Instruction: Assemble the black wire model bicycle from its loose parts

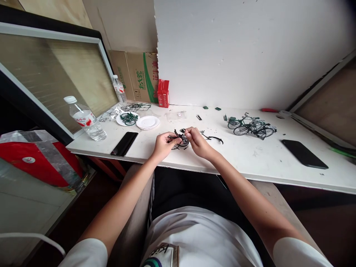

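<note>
Over the front middle of the white table, my left hand point(164, 144) is closed round a small black model bicycle point(181, 141), which looks partly assembled. My right hand point(196, 140) pinches at the model's upper right side; whatever its fingertips grip is too small to name. A curved black part point(215, 139) lies on the table just right of my right hand. Farther right stand several finished-looking model bicycles point(250, 126), green and black, close together. Green wheel-like parts point(129, 118) rest on a white paper plate at the left.
A white plate point(148, 122), a dark phone point(124, 144) and a water bottle point(85, 119) are on the left. A second bottle point(119, 89), a carton point(136, 76) and a red box point(163, 93) stand behind. A black phone-like slab point(304, 154) lies right, near the table's front edge point(280, 181).
</note>
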`<state>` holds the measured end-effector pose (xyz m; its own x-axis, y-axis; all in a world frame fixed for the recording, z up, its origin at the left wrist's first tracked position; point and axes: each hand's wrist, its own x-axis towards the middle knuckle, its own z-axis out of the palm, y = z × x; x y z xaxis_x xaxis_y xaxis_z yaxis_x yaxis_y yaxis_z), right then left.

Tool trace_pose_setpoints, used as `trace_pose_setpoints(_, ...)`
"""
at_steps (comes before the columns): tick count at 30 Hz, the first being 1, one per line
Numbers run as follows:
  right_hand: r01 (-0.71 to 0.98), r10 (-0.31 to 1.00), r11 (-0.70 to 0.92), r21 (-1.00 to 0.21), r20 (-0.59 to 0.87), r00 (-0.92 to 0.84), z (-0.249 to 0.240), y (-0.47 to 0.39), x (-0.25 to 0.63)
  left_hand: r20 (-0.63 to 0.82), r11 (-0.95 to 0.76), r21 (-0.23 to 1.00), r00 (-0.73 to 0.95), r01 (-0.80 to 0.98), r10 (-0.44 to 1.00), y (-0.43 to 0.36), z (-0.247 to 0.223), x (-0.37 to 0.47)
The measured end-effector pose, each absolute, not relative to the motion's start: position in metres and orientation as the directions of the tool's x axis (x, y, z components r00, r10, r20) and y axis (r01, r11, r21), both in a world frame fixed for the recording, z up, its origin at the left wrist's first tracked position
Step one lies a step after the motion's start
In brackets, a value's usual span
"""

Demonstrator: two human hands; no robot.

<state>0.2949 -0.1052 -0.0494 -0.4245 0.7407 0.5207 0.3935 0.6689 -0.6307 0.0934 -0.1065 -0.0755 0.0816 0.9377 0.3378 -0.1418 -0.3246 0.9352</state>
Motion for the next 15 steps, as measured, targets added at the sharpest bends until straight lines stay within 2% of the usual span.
trace_pose_setpoints(5,0.374,0.746,0.651,-0.660,0.468,-0.474,-0.041,-0.110,0.300,0.368,-0.359,0.925,0.058,-0.127,0.928,-0.111,-0.074,0.098)
trace_pose_setpoints(15,0.423,0.772,0.622,-0.658,0.428,-0.469,-0.036,-0.121,0.306,0.340,-0.331,0.932,0.041,-0.149,0.940,-0.121,-0.076,0.108)
